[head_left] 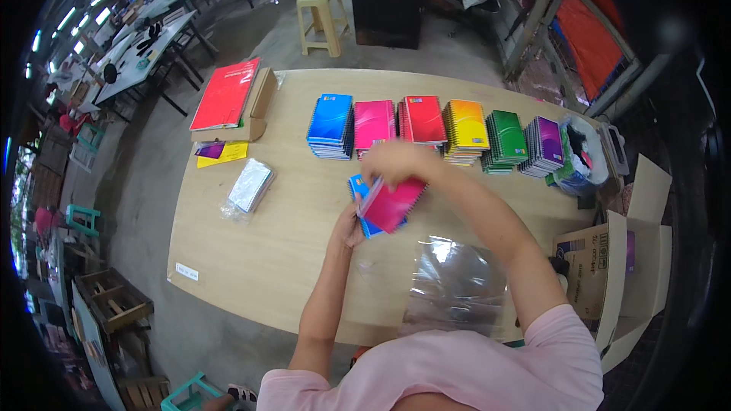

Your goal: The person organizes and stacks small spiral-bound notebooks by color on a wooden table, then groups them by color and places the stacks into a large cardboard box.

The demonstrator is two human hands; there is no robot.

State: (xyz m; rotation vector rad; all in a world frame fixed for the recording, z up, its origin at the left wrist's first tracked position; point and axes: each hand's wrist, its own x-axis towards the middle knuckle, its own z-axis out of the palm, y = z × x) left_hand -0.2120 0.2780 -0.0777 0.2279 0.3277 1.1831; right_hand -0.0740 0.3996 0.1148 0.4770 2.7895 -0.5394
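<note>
Pink spiral notebook (392, 202) sits at frame centre over a blue notebook (358, 186), above the counter (251, 259). I note right hand (397, 161) pinching its top, left hand (351, 227) clasping beneath. Risk, I judge: the loosely fanned pair slipping apart onto the plastic bag (455, 283).

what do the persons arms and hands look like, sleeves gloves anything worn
Both forearms are bare up to short pale pink sleeves of a T-shirt. The left hand and right hand wear no gloves. No watch, bracelet or ring can be made out at this size.
</note>
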